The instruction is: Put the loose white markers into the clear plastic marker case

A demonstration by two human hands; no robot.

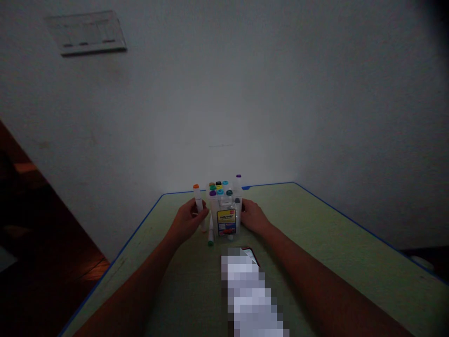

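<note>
A clear plastic marker box point(214, 220) with a yellow and blue label point(227, 223) stands upright near the far edge of the table. Several markers with coloured caps rise from it, and a purple-capped marker point(238, 180) stands higher at its back right. To the left of the box, my left hand point(189, 219) is closed around an orange-capped marker point(198, 199), held nearly upright. A green-ended marker point(211, 236) is between that hand and the box. My right hand point(254, 216) is against the right side of the box, its fingertips mostly hidden.
A phone point(250, 255) lies in front of the box, largely covered by a pixelated patch. The green table point(182, 290) has a blue edge and meets a pale wall point(224, 103). A switch panel point(89, 33) is on the wall at upper left.
</note>
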